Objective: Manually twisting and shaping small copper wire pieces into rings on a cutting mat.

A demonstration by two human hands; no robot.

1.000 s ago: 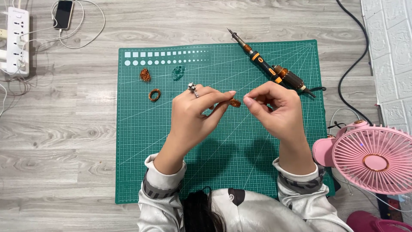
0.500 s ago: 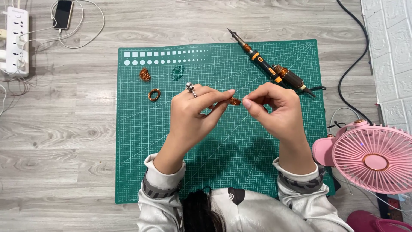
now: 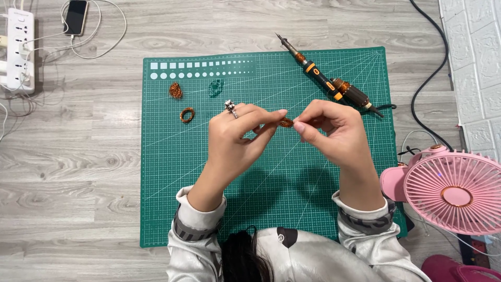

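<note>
Held above the middle of the green cutting mat (image 3: 172,209): a small copper wire coil (image 3: 286,122), pinched from both sides; left hand (image 3: 237,138) closed on one end between thumb and forefinger, a silver ring (image 3: 230,107) worn on one finger; right hand (image 3: 330,130) closed on the other end, fingertips pressed together around the wire; not touching the mat, lifted just over it.

Already lying near the mat's top left corner: a tangled copper bundle (image 3: 176,91), a copper wire ring (image 3: 187,115) just below it, and a small green wire piece (image 3: 215,87) to the right of the bundle; judging by these, three pieces finished and set aside, a fourth in the fingers and seemingly part-shaped; too small to tell how many turns are wound or whether the ends are tucked in.

Resting untouched along the mat's top right corner: a soldering iron (image 3: 326,78), tip pointing to the top edge, cord running off the right edge; no sign of it in use, so any joining by heat looks not yet begun.

Off the mat: a pink fan (image 3: 454,193) by the bottom right corner; a white power strip (image 3: 20,49) and a phone (image 3: 76,16) on the grey wood floor (image 3: 68,156) beyond the top left corner.
</note>
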